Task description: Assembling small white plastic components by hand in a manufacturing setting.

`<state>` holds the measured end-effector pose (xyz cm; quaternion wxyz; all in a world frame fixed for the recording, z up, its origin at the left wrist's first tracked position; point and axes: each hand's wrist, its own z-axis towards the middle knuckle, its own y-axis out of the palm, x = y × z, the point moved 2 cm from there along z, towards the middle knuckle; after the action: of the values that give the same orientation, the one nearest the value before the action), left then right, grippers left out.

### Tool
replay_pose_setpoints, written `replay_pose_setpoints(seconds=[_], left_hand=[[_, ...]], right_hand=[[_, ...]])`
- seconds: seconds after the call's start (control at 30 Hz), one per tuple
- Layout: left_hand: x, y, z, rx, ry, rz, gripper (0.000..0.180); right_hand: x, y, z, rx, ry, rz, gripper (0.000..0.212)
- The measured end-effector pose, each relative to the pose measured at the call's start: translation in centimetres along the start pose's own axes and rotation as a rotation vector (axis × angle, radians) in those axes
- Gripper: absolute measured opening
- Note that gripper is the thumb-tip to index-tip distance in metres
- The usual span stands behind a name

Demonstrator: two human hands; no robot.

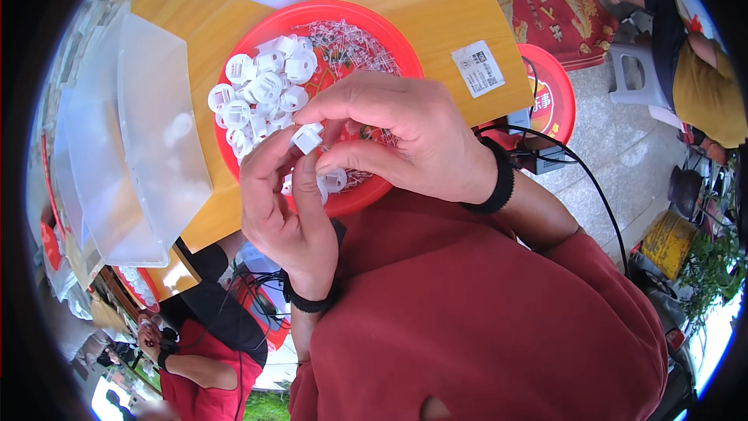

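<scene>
Over a red basin (409, 39), my left hand (284, 203) pinches a small white plastic housing (307, 138) between thumb and fingers. My right hand (421, 136) reaches in from the other side, its index finger and thumb curled close around the same piece. Whatever lies between those right fingertips is too small or hidden to tell. Many similar round white plastic housings (266, 87) are heaped in the basin's left part. Thin clear pin-like pieces (347, 39) with fine wires lie scattered at its far right. Another round whitish piece (333, 180) shows just below my right thumb.
The basin stands on a yellow wooden table (436, 0) with a white label (478, 68). Translucent plastic bins (156, 140) flank it at left, another at the back. A black cable (600, 187) hangs at right. A co-worker's hand (148, 335) shows at lower left; another person (705, 86) sits at right.
</scene>
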<state>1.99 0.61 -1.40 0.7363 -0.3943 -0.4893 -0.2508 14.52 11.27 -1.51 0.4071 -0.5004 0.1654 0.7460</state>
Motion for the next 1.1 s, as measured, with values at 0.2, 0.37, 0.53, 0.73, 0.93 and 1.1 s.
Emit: replay_pose_setpoints(seconds=[0.2, 0.37, 0.53, 0.73, 0.93, 1.1], left_hand=[[0.7, -0.3, -0.3, -0.026, 0.187, 0.151, 0.026], [1.1, -0.4, -0.4, 0.002, 0.326, 0.253, 0.024], [0.4, -0.5, -0.6, 0.012, 0.215, 0.195, 0.026], [0.7, -1.5, -0.7, 0.025, 0.177, 0.173, 0.026], [1.1, -1.4, -0.6, 0.009, 0.353, 0.284, 0.024], [0.7, -0.8, -0.7, 0.123, 0.307, 0.184, 0.021]], right_hand=[[-0.7, 0.1, 0.2, 0.027, -0.180, -0.143, 0.039], [-1.1, 0.4, 0.2, 0.062, -0.242, -0.143, 0.037], [-0.9, 0.1, 0.4, 0.011, -0.216, -0.119, 0.033], [-1.3, 0.3, 0.8, -0.089, -0.179, -0.103, 0.038], [-2.0, 1.0, 0.0, -0.024, -0.188, -0.104, 0.035], [-1.5, 1.2, -0.2, 0.016, -0.221, -0.107, 0.037]])
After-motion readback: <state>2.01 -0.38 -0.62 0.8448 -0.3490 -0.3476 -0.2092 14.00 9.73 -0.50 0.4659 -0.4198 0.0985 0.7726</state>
